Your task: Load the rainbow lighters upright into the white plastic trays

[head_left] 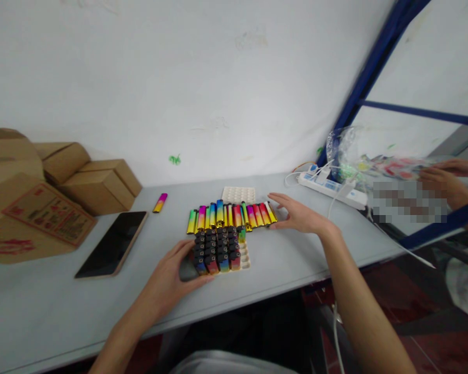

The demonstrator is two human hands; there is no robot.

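Note:
A white tray (246, 259) holds several upright rainbow-coloured lighters (217, 250) with black tops. Behind it lies a row of loose lighters (230, 215) flat on the grey table (62, 306). My left hand (171, 278) rests against the tray's left front corner, fingers curled round its side. My right hand (298, 214) lies flat with fingers stretched out, touching the right end of the loose row. A single pink and yellow lighter (160, 202) lies apart to the left.
A second empty white tray (238, 194) sits behind the row. A dark phone (114, 242) lies left, cardboard boxes (42, 197) beyond it. A power strip (331, 188) with cables and plastic bags (345, 150) sit right, by another person's hands (448, 179) and blue frame.

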